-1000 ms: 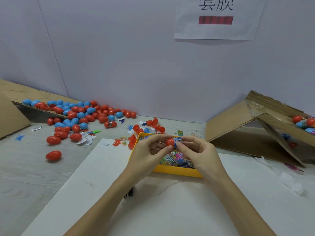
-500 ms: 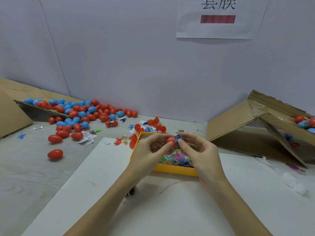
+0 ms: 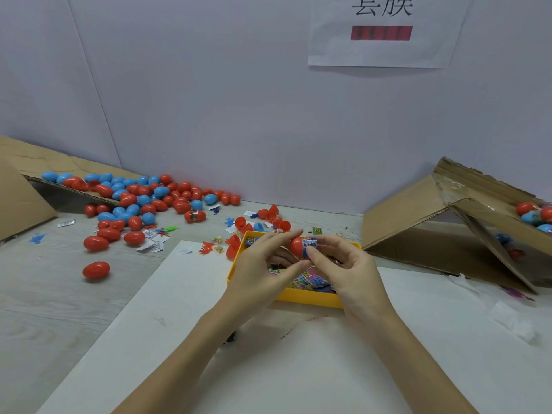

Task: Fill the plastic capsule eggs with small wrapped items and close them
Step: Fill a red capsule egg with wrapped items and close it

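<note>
Head view: left hand (image 3: 263, 264) pinches a red plastic capsule egg half (image 3: 296, 245); right hand (image 3: 349, 264) pinches a small blue-and-white wrapped item (image 3: 309, 244) at its mouth. Both held above the yellow plastic tray (image 3: 310, 300) of wrapped items. Pile of red and blue eggs (image 3: 143, 198) on the worktop (image 3: 59, 294) at ten o'clock.

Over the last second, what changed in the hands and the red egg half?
The right hand has worked the blue-and-white wrapped item further into the red egg half, which the left hand still pinches. Both stay above the yellow tray. The loose eggs on the table have not moved.
</note>
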{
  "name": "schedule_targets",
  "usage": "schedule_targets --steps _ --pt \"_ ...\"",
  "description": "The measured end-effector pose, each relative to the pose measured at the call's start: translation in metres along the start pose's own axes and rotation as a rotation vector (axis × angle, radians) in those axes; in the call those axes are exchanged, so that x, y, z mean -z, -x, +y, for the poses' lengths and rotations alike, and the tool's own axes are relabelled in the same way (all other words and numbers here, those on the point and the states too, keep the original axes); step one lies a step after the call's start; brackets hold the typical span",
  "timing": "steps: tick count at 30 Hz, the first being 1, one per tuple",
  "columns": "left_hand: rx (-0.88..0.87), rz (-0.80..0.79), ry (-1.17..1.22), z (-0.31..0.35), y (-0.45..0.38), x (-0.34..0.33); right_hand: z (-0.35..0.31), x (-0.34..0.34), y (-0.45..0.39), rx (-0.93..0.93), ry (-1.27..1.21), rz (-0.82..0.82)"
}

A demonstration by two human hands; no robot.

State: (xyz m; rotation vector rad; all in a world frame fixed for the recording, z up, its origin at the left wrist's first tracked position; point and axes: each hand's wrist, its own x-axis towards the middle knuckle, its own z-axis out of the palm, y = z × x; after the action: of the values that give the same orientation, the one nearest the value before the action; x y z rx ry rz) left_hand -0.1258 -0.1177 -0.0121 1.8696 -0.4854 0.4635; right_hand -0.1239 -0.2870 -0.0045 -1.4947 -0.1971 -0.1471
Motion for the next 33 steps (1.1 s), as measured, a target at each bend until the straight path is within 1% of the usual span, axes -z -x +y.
schedule_targets --steps 3,7,9,12,16,18,21,23,28,33 --pt "-0.127 0.043 -0.132 0.001 0.001 -0.001 -0.005 -0.001 0.000 -0.162 -0.248 -0.016" --pt "-0.166 0.104 -0.111 0.002 0.000 -0.001 -0.014 0.001 0.001 -0.347 -0.448 -0.126" --pt "-0.211 0.105 -0.149 0.001 0.000 -0.001 -0.016 0.001 0.002 -0.397 -0.517 -0.170" --pt "-0.225 0.099 -0.176 0.001 -0.001 -0.001 -0.018 -0.001 0.004 -0.433 -0.583 -0.173" --pt "-0.252 0.048 -0.157 0.000 0.002 -0.005 -0.022 -0.006 0.007 -0.518 -0.706 -0.197" --pt "-0.221 0.021 -0.120 -0.001 0.004 -0.007 -0.024 -0.010 0.010 -0.555 -0.764 -0.212" --pt "-0.142 0.001 -0.045 -0.003 0.005 -0.010 -0.027 -0.016 0.014 -0.591 -0.807 -0.202" --pt "-0.122 -0.005 -0.022 -0.004 0.005 -0.010 -0.028 -0.019 0.015 -0.609 -0.822 -0.178" --pt "-0.143 0.012 -0.047 -0.002 0.005 -0.009 -0.028 -0.021 0.017 -0.636 -0.818 -0.129" --pt "-0.196 0.078 -0.120 0.003 0.005 -0.009 -0.023 -0.027 0.019 -0.662 -0.839 -0.061"
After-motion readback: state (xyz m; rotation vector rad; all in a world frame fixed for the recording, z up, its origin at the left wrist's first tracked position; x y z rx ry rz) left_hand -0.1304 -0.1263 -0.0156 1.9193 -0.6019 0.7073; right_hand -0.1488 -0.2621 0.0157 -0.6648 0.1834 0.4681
